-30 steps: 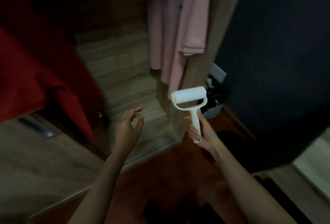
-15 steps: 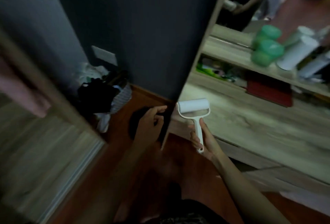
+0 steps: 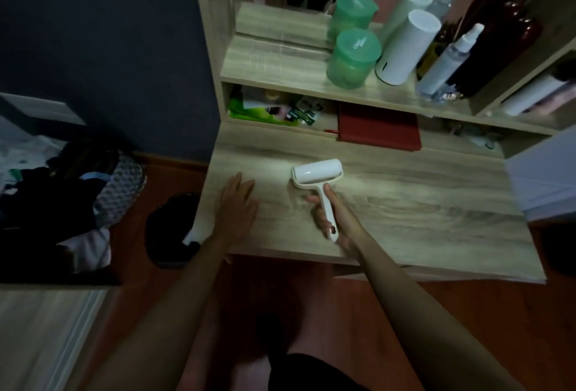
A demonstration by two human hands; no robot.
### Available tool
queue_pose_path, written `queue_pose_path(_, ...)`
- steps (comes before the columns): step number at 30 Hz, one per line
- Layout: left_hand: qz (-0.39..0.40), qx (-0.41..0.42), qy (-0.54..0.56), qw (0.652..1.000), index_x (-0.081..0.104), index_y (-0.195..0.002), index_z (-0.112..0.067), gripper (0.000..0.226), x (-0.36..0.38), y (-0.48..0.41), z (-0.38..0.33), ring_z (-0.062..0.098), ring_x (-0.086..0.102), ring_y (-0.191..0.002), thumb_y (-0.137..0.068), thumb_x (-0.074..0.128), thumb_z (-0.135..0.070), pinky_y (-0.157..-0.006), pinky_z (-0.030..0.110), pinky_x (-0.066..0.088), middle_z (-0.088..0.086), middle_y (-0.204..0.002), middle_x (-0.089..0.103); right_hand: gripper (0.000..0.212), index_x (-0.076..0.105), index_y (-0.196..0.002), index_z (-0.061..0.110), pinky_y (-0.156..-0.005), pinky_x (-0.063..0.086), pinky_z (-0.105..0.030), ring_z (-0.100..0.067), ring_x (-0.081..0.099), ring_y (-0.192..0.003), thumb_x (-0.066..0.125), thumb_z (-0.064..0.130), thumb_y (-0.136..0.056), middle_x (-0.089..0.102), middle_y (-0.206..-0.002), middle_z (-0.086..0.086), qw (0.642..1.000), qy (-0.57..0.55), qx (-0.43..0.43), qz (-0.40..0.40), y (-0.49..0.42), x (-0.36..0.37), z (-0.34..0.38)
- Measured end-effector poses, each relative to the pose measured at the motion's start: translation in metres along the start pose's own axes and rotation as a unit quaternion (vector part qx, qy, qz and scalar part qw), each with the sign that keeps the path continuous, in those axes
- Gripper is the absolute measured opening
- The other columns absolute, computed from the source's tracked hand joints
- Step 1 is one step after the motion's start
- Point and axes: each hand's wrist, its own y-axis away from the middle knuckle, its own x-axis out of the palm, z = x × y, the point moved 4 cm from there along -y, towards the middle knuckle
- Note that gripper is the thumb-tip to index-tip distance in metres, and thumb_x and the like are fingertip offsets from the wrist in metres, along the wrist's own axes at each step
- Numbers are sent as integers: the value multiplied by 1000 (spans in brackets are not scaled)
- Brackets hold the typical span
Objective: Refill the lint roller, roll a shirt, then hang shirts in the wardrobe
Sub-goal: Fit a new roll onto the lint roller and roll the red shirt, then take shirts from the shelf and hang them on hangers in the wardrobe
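My right hand grips the handle of a white lint roller, whose white roll points away from me just above the wooden desk top. To its left, my left hand hovers flat over the desk with fingers apart and nothing in it. No shirt or wardrobe is in view.
On the shelf above stand a green lidded jar, a white cylinder, a spray bottle and a dark bottle. A red book lies under the shelf. A laundry basket sits on the floor at left.
The view has swung right, from the wardrobe with pink clothes to the desk. Both hands now reach over the desk top; the roller stays in my right hand.
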Motion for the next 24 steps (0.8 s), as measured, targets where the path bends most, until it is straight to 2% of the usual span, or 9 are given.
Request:
queue_pose_path(3,-4,7,-45,999,39,-148,-18,55,6,0,-2,28,8,-150,-95,56,-25,-117,40,6,9,-162,16,64,63,-110,0,-30,23,-19,-8,30,-29,55,58,-85,41,-44,-1,997,67,-16,-17,-5,-1,6)
queue_pose_path(6,-14,14,-74,997,41,-147,-22,61,9,1,1,27,11,-150,-91,43,-46,-117,47,8,8,-161,21,39,65,-87,10,-36,33,-20,-11,42,-35,72,47,-77,54,-54,-2,974,181,-83,-108,-6,-6,17)
queue_pose_path(8,-12,11,-66,998,43,-145,-23,72,9,0,4,26,13,-149,-82,30,-56,-116,50,10,6,-160,24,25,63,-90,17,-50,42,-26,-11,54,-52,75,35,-77,62,-69,1,908,323,-159,-213,-5,-12,26)
queue_pose_path(10,-13,10,-55,998,45,-144,-24,73,9,-1,6,26,13,-149,-80,30,-58,-116,52,12,5,-160,25,24,65,-102,17,-66,45,-26,-13,60,-74,69,24,-79,66,-87,0,832,416,-233,-283,-2,-17,29)
queue_pose_path(13,-18,7,-43,999,46,-143,-23,61,8,-1,3,25,13,-149,-87,45,-48,-116,51,10,4,-160,25,28,65,-112,16,-77,42,-29,-21,57,-90,64,20,-84,63,-98,-5,760,475,-297,-329,1,-22,26)
queue_pose_path(15,-22,5,-40,999,46,-143,-22,54,9,-2,3,25,12,-150,-92,57,-36,-116,49,9,4,-160,25,31,64,-117,24,-89,35,-31,-19,54,-100,63,31,-87,61,-107,-2,724,506,-295,-363,-2,-28,20)
queue_pose_path(17,-21,-2,-34,999,46,-143,-24,53,9,-3,5,23,11,-150,-92,62,-32,-117,49,8,1,-160,24,34,61,-121,30,-98,29,-34,-17,49,-114,60,40,-89,58,-120,1,722,510,-279,-375,-5,-33,15)
queue_pose_path(20,-6,-12,-17,1000,45,-143,-24,56,8,-6,9,22,9,-150,-91,64,-29,-118,49,7,0,-161,22,41,57,-127,28,-105,28,-40,-20,44,-126,57,44,-89,53,-133,-3,732,509,-286,-350,-4,-35,15)
queue_pose_path(24,31,-4,8,999,42,-146,-16,58,-1,-8,9,24,11,-150,-92,63,-19,-120,47,13,5,-160,24,64,41,-140,23,-112,27,-44,-21,36,-135,55,56,-87,44,-145,-5,747,506,-288,-321,4,-36,15)
